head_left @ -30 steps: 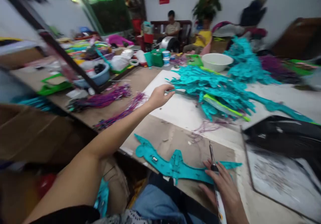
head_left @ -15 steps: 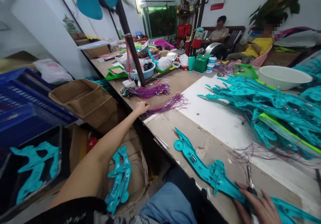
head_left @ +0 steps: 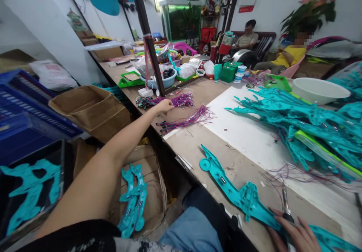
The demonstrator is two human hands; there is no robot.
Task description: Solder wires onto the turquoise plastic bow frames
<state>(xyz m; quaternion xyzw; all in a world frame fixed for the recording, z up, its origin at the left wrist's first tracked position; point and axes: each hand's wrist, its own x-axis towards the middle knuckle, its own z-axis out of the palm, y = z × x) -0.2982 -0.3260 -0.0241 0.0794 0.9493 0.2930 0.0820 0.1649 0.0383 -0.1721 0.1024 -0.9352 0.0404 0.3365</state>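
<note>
My left hand [head_left: 165,106] reaches over the far-left table edge, fingers pinched, beside a bundle of purple-red wires [head_left: 181,100]; what is between its fingertips is too small to make out. A second wire bundle [head_left: 186,119] lies nearer, just below that hand. At the lower right my right hand [head_left: 296,234] is closed around a pen-like tool with a metal tip [head_left: 286,201], which points up. That hand also rests on a long teal plastic part [head_left: 243,199] lying along the table's near edge. Loose thin wires [head_left: 299,171] lie beyond the tool.
Teal parts are heaped [head_left: 311,120] at the right, near a white basin [head_left: 321,90]. A dark post [head_left: 152,56] rises from the table [head_left: 195,146]. Below left are a carton with teal parts [head_left: 154,161], a brown box [head_left: 93,112] and blue crates [head_left: 31,109]. Two people sit behind.
My left hand has moved up and right, away from the nearer wire bundle's dark ends, which now show. My right hand stays on the tool and teal part.
</note>
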